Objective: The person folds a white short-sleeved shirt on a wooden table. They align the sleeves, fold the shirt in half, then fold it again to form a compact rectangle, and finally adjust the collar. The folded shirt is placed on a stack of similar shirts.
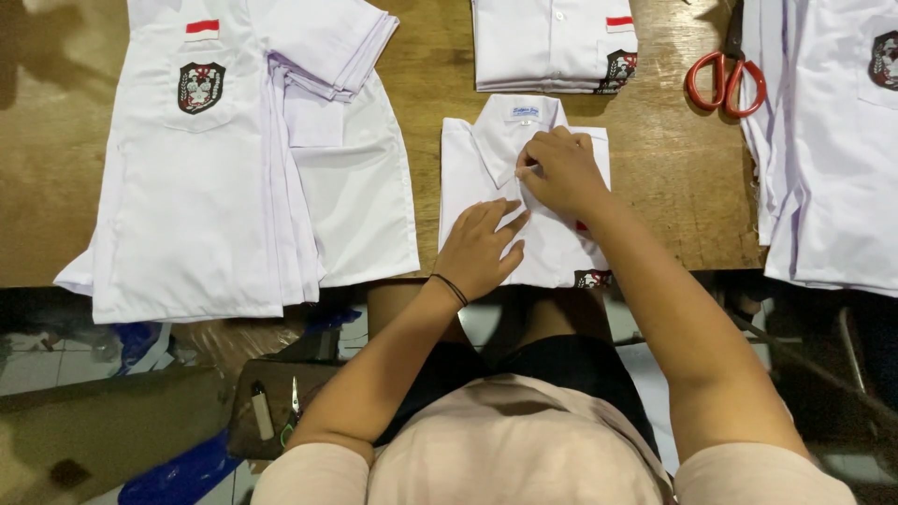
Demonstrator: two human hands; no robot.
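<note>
Both hands on folded white shirt [486, 178], frame centre: right hand [561, 173] pinches placket below collar, left hand [479, 248] pressed flat, fingers spread. Risk: left lifts, fold springs open; shirt overhangs table edge [673, 187], may slide.

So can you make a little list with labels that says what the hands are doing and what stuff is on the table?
left hand: left hand lies flat on the folded white shirt
right hand: right hand pinches the shirt front just below the collar
wrist: black band on the left wrist
table: wooden table
left side: stack of white shirts with a crest badge
top: folded shirt pile
scissors: red-handled scissors at upper right
right edge: more white shirts
</note>
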